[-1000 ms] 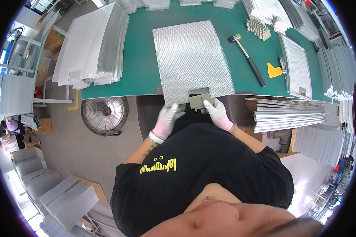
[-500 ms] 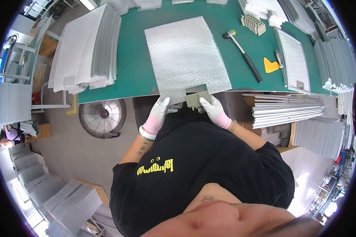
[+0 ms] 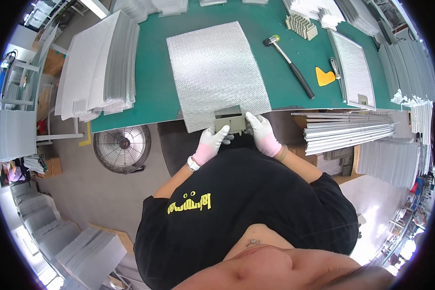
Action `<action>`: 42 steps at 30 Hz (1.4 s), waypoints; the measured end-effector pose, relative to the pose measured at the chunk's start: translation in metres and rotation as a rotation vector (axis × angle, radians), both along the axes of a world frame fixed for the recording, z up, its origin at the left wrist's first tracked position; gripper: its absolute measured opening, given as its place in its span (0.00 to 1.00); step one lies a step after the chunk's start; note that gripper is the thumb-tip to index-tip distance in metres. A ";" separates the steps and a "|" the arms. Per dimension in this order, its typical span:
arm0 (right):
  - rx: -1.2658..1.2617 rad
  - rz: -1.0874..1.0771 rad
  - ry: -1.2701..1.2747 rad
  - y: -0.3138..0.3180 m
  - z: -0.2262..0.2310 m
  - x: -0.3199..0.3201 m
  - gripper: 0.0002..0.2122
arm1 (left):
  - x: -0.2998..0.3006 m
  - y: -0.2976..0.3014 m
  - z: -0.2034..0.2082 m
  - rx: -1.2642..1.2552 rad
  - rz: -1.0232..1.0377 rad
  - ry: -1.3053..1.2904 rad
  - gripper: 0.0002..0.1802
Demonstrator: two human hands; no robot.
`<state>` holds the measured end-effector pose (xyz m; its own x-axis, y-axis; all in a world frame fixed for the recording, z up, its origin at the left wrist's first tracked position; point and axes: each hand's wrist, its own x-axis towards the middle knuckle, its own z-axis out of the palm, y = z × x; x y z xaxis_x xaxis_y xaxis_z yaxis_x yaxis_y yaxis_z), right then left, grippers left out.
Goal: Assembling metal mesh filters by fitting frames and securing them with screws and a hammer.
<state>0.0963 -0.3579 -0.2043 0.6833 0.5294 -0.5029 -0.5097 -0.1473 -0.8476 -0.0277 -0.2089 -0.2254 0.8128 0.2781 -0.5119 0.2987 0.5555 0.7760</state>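
Thumb over its face and fingers beneath, the left hand [image 3: 211, 141] had its grip clamped on the beige bracket [image 3: 231, 124]. The right hand [image 3: 262, 133] met the other end, but I could not tell whether that grip pinched the bracket or the mesh edge just beside it. The bracket sat at the notch in the near edge of the mesh sheet [image 3: 216, 67], which overhung the worktop [image 3: 152, 63]. I judged the bracket light and stiff, perhaps slippery, best taken by its two ends. The sheet looked light, thin and easily creased; I would have held it flat beside the notch, wary of raw edges. Farther right lay a mallet [image 3: 300, 79], a yellow scraper [image 3: 325, 76] and a row of similar brackets [image 3: 300, 27].
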 end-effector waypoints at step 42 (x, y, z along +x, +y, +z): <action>0.199 -0.221 -0.121 -0.052 -0.034 0.008 0.12 | 0.093 -0.019 0.074 1.898 -0.733 -0.242 0.32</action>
